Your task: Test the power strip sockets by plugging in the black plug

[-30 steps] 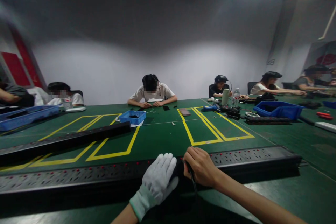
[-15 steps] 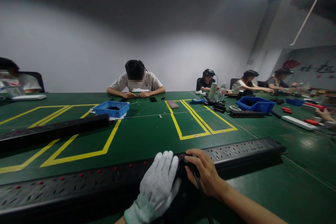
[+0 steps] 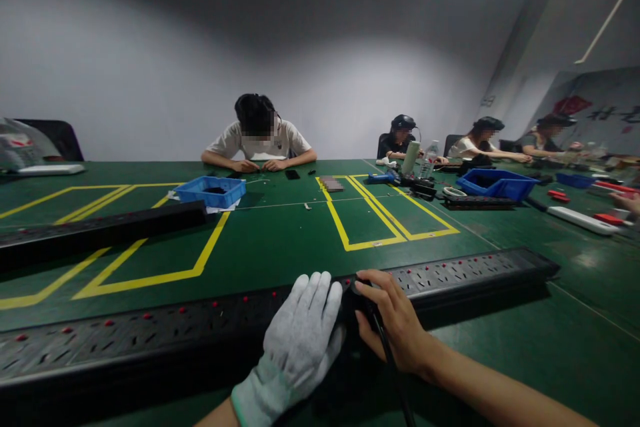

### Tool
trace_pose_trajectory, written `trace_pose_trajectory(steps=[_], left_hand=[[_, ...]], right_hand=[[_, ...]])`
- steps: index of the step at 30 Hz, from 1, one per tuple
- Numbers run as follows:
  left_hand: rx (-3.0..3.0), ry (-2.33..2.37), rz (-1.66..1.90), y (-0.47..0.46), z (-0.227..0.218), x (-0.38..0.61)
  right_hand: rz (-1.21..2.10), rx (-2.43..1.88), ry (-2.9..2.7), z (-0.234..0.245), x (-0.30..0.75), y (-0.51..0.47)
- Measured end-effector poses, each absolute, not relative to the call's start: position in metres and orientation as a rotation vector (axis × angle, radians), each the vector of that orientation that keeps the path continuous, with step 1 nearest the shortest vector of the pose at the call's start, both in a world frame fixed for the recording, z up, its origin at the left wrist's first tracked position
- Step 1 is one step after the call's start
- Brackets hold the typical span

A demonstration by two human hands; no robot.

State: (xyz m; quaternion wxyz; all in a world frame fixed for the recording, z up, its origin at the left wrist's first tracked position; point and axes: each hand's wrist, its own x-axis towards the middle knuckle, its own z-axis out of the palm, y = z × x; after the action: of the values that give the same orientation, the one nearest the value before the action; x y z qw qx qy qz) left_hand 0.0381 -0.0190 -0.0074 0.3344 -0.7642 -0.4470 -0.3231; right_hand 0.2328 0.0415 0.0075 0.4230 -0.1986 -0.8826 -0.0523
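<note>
A long black power strip (image 3: 165, 327) with red switches lies slantwise across the near table, from the left edge to the right. My left hand (image 3: 303, 323), in a white-grey glove, rests on its middle, fingers stretched flat across the top and thumb at the near side. Just right of it, my bare right hand (image 3: 393, 320) pinches a black plug (image 3: 356, 285) against the strip's top face. From the plug a black cord (image 3: 387, 353) runs down toward me. Whether the plug's pins are in a socket is hidden.
A second black power strip (image 3: 105, 230) lies at left, near a blue tray (image 3: 210, 203). Yellow tape lines (image 3: 145, 287) mark the green table (image 3: 280, 240). At right are a blue bin (image 3: 520, 188) and a white strip (image 3: 583, 220). Several people sit along the far side.
The camera view has shifted slightly downward and left, so distant things sit higher. Both hands keep their places on the strip, the right one still holding the plug.
</note>
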Motion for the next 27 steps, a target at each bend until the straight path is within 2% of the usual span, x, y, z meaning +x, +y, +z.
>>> trace_pose_trajectory(steps=[10, 27], left_hand=[[-2.022, -1.178, -0.803, -0.019, -0.005, 0.037], [-2.026, -1.162, -0.766, -0.019, -0.006, 0.037]], right_hand=[[-0.107, -0.395, -2.365, 0.027, 0.249, 0.052], [-0.016, -0.421, -2.264, 0.021, 0.246, 0.048]])
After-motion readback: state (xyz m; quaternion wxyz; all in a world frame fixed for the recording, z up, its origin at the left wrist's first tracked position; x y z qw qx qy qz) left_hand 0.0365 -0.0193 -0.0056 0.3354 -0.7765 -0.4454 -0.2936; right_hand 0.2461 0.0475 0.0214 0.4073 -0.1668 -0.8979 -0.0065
